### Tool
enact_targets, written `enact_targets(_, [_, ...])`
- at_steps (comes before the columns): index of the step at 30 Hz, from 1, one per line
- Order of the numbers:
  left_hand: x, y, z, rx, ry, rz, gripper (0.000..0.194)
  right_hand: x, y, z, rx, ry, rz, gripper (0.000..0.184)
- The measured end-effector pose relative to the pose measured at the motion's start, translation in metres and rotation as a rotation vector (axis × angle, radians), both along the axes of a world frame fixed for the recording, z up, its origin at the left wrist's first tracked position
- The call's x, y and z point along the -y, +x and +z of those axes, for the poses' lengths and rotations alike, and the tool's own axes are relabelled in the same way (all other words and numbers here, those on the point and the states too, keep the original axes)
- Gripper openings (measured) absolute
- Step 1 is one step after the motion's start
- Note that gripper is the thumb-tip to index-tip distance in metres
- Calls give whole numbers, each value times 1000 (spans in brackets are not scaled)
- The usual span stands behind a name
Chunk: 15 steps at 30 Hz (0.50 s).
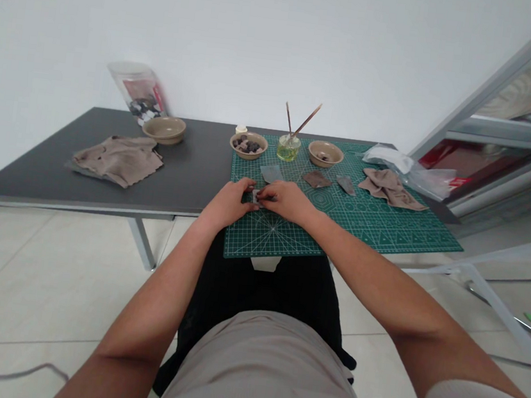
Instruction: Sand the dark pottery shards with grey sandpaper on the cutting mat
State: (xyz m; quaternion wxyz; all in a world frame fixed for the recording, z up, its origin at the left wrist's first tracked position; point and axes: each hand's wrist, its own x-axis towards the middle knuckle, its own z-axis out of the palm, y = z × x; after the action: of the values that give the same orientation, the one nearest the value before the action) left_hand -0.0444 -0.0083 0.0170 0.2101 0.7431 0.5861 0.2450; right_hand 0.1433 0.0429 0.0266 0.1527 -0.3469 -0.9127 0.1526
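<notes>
My left hand [229,202] and my right hand [284,201] meet above a green cutting mat [354,226], their fingertips pinching a small pale piece [256,196] with a dark patch beside it; the fingers hide most of it. Just beyond my hands lie a grey abrasive-looking sheet [271,174], a brown sheet [316,179] and a narrower grey piece [345,184]. Behind them stand a tan bowl of dark chips [248,146] and a glass jar of yellow-green liquid [288,148] holding two brushes.
A second tan bowl [325,154] and a crumpled taupe cloth [389,188] sit on the mat. The dark table [192,164] also bears another bowl [164,129], another cloth [118,159] and a plastic bag [138,93]. A metal-framed rack [497,124] stands at right.
</notes>
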Motion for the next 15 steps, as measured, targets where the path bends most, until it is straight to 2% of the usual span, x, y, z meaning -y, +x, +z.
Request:
enact_targets(5, [-2, -1, 3, -50, 2, -16, 63, -4, -4, 2, 69, 57, -46, 17])
enact_targets(8, [-3, -1, 8, -64, -21, -16, 67, 0, -10, 0, 56, 64, -20, 17])
enact_targets(12, [-5, -2, 11, -77, -23, -51, 60, 6, -3, -1, 19, 43, 42, 15])
enact_targets(15, [-7, -3, 10, -82, -13, -61, 56, 3, 4, 2, 24, 38, 31, 15])
